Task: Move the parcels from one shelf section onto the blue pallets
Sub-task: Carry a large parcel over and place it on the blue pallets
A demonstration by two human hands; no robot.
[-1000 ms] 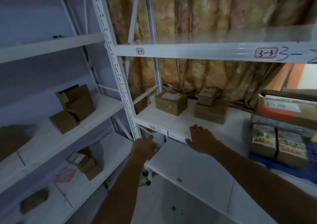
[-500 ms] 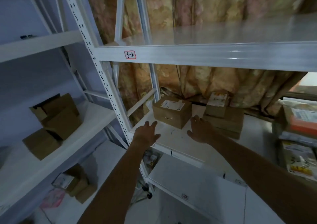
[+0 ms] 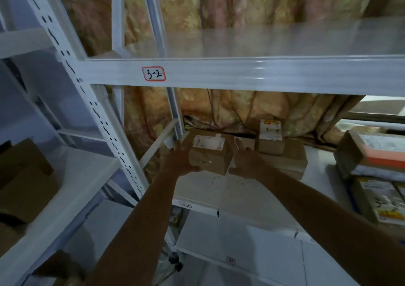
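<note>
A brown cardboard parcel (image 3: pixel 209 154) with a white label stands on the white shelf (image 3: pixel 219 189) under the beam marked 3-2 (image 3: pixel 153 73). My left hand (image 3: pixel 178 162) lies flat against its left side with the thumb over the front lower edge. My right hand (image 3: pixel 246 162) presses against its right side. The parcel rests on the shelf between both palms. Just to the right, a small labelled box (image 3: pixel 270 142) sits on a flat brown box (image 3: pixel 292 162).
The beam hangs low over the parcel, and a perforated white upright (image 3: pixel 98 110) stands to the left. Cardboard boxes (image 3: pixel 24 176) fill the left shelf section. Stacked labelled parcels (image 3: pixel 372 154) stand at the right edge. A patterned curtain (image 3: pixel 241 108) hangs behind.
Both hands have reached forward from the shelf's front edge and closed in on the two sides of the labelled parcel. The view has moved closer and further under the beam.
</note>
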